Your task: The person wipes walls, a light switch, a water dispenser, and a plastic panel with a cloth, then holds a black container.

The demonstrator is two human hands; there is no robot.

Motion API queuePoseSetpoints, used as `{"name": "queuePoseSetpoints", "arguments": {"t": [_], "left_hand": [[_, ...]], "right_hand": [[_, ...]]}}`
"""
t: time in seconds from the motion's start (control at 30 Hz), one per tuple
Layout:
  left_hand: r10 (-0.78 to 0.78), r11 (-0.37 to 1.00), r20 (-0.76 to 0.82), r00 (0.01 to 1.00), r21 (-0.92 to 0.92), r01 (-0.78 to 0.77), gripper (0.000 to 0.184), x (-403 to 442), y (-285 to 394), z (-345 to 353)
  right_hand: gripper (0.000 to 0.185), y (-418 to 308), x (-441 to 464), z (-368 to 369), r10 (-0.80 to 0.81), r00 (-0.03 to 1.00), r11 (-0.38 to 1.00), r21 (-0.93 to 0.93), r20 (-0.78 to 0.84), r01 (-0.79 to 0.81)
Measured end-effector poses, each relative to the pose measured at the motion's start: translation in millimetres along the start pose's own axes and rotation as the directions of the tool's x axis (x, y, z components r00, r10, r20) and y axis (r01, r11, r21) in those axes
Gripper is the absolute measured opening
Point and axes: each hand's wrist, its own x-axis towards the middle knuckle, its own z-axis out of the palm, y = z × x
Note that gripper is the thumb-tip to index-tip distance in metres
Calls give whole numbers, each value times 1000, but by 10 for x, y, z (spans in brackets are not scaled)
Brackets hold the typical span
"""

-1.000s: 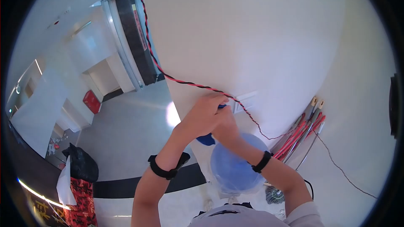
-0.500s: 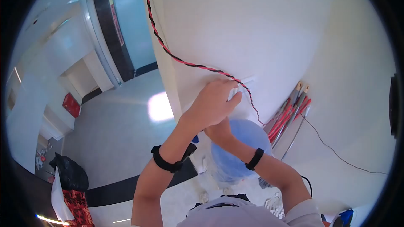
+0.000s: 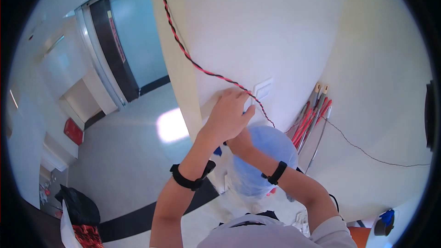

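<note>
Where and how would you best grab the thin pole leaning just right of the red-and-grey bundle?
Probably by the upper shaft of the thin pole, below its pale top, fingers wrapped round. I'd come from the right: it is straight and slim, and the red-and-grey bundle crowds its left near the top.

Right grip (image 3: 241, 143): now lower, beneath the left grip (image 3: 228, 115), formerly level beside it. Left grip: thumb now spread from the fingers. Blue item (image 3: 217, 151) below the grips: less visible than at first. Wall plate (image 3: 263, 91): more exposed. Pale-blue panel (image 3: 140, 36): wider in view. Orange object (image 3: 360, 237), lower right: newly in view.
</note>
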Motion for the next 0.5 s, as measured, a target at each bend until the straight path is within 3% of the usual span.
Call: {"name": "queuePoseSetpoints", "arguments": {"t": [0.07,0.2,0.27,0.3,0.4,0.43,0.5], "left_hand": [[16,997,-14,1000,72,-14,40,-3,11,42],[32,988,-59,998,153,-23,36,-93,30,-35],[51,985,-79,996,167,-38,35,-180,16,-61],[37,987,-130,991,162,-16,33,-265,14,-89],[-15,994,-243,970,98,40,29,-534,39,-231],[-60,996,-295,954,43,76,28,-658,46,-263],[-133,990,-300,945,-3,138,30,-961,29,-291]], "right_hand": [[46,-118,-23,-96,-46,995,997,-49,92,51],[47,97,-58,-12,86,996,991,105,1,-85],[49,259,-29,-114,202,978,976,-90,60,-196],[49,268,-18,-126,203,977,976,-93,59,-197],[47,199,93,-146,-52,987,997,-67,-153,42],[46,23,138,-203,100,988,988,129,-115,-85],[47,-340,224,-312,88,990,988,136,-111,-73]]}}
